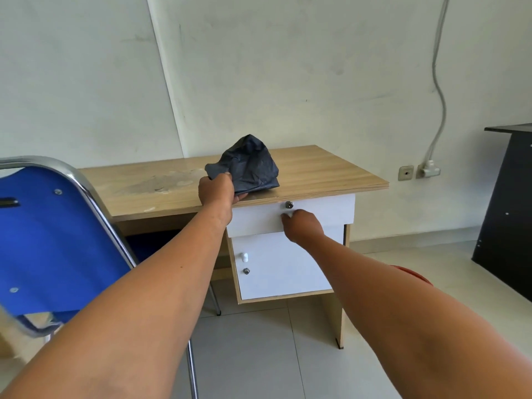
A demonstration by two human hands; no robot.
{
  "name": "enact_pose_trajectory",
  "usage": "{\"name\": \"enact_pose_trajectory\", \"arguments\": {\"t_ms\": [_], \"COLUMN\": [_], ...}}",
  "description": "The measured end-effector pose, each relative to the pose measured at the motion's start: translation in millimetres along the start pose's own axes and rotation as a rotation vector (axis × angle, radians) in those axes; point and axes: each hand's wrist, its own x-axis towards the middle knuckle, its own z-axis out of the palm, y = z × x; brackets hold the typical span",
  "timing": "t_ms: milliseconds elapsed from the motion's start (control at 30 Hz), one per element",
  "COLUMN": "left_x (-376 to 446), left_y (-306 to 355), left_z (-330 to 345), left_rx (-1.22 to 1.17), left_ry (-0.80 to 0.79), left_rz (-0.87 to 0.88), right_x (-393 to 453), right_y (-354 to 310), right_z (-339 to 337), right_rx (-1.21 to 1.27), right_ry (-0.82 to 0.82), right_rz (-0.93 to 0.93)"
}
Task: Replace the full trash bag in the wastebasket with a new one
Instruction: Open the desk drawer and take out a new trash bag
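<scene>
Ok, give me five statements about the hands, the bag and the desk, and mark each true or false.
1. The left hand grips the dark plastic bag on the desk top. True.
2. The right hand rests on the lower cabinet door. False: it is at the front of the white drawer, just below the lock.
3. The drawer front stands out from the desk. True.
4. The blue chair stands right of the desk. False: it is on the left.
5. A plug sits in the wall outlet. True.
</scene>
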Motion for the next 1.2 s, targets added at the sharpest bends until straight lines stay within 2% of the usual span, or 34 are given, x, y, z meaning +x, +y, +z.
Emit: {"name": "enact_pose_trajectory", "arguments": {"t_ms": [267, 433, 567, 667, 800, 867, 1067, 1200], "left_x": [9.9, 14.5, 15.7, 13.1, 4.4, -2.8, -18.3, -19.8], "left_y": [2.0, 1.7, 1.0, 3.3, 9.1, 11.1, 21.5, 25.1], "left_z": [-0.9, -1.0, -2.4, -4.2, -5.5, -4.4, 6.6, 14.5], "left_rx": [0.019, -0.024, -0.015, 0.007, -0.016, -0.038, -0.054, 0.099], "left_ry": [-0.035, -0.034, -0.044, -0.067, -0.152, -0.213, -0.290, -0.296], "left_rz": [-0.094, -0.109, -0.111, -0.117, -0.139, -0.142, -0.112, -0.085], "right_x": [19.1, 19.9, 11.2, 3.9, -11.4, -16.9, -24.1, -19.6], "right_y": [-6.8, 4.3, 9.0, 0.7, -30.4, -46.4, -72.5, -70.8], "right_z": [1.3, -0.3, -8.2, -23.5, -58.5, -75.2, -109.2, -114.4], "right_rx": [0.008, 0.115, 0.009, -0.048, 0.305, 0.498, 0.953, 1.165], "right_ry": [-0.171, -0.284, -0.421, -0.516, -0.663, -0.675, -0.561, -0.458], "right_rz": [0.056, 0.088, 0.066, -0.042, -0.148, -0.158, -0.145, -0.115]}}
